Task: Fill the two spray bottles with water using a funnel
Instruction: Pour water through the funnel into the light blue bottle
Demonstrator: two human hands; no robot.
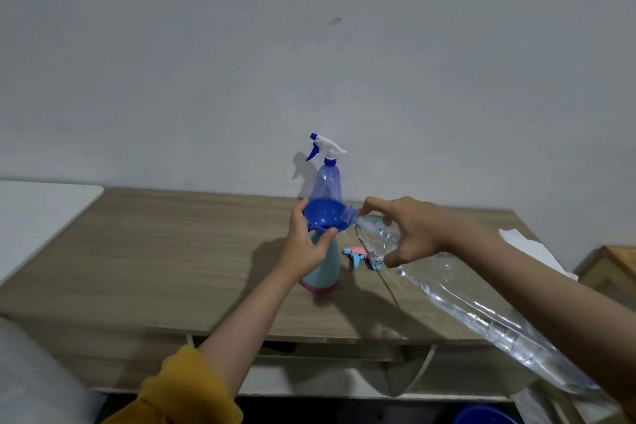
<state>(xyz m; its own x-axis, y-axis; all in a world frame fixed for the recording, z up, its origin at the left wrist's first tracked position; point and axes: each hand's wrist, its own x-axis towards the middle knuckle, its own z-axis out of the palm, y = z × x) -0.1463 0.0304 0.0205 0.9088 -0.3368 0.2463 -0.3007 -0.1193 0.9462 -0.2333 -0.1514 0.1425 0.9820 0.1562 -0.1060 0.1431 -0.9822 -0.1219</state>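
A blue funnel [324,215] sits in the neck of a light blue spray bottle with a pink base [325,270], standing mid-table. My left hand [306,244] grips the funnel's rim and the bottle's neck. My right hand [409,231] holds a large clear water bottle [475,306], tilted so its open mouth rests over the funnel's right edge. Behind stands a translucent blue spray bottle [328,179] with its white and blue trigger head on. A pink and light blue trigger head [359,253] lies on the table just right of the light blue bottle.
The wooden table [172,251] backs onto a grey wall. A white surface [38,213] adjoins at the left, white paper [526,244] lies at the right edge, a wooden piece [616,265] stands beyond it, and a blue tub [485,415] sits below.
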